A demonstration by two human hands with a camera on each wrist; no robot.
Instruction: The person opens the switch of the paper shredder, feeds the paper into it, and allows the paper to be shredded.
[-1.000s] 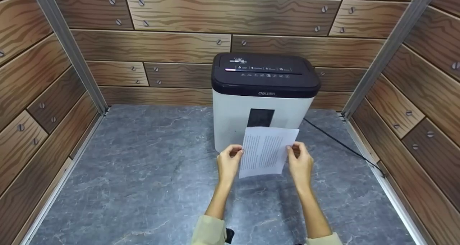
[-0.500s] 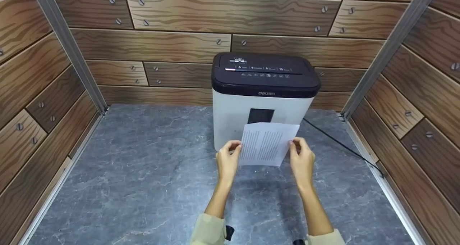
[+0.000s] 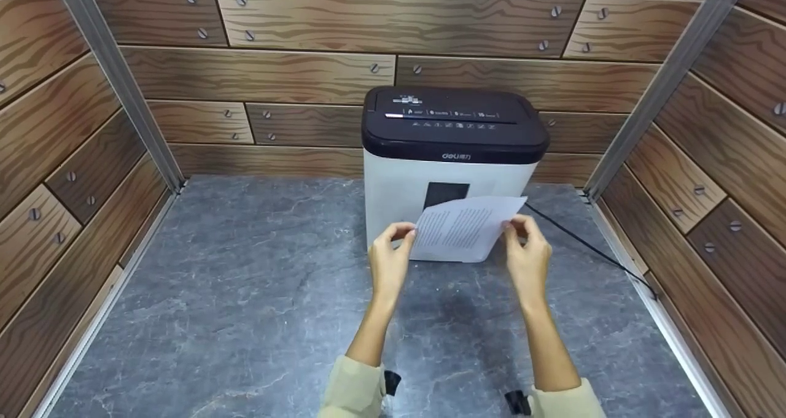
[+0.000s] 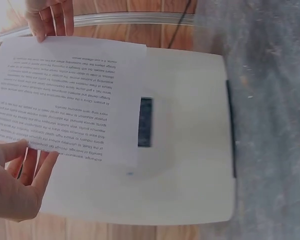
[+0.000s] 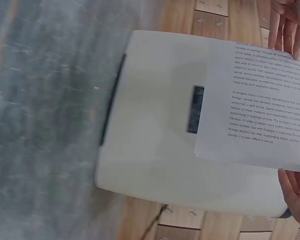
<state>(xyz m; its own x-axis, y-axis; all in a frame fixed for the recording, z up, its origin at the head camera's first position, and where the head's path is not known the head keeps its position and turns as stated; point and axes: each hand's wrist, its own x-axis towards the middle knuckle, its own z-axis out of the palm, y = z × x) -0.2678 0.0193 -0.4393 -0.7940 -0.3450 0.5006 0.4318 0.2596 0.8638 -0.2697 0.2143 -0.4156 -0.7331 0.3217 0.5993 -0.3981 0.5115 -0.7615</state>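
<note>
A printed sheet of paper is held up in front of the paper shredder, its far edge curving up at the right. My left hand pinches the sheet's left edge between thumb and fingers. On the opposite edge, my right hand pinches it the same way. Both wrist views show lines of print on the paper, which overlaps the shredder's pale front. The shredder's dark top has a narrow feed slot, above and beyond the sheet.
A black cable runs from behind the shredder to the right edge of the grey marbled tabletop. Wood-patterned panels close in the back and both sides, with metal posts at the corners.
Both hands have raised the sheet and moved it toward the shredder. The right hand has also shifted right, and the sheet's right side now tilts higher.
</note>
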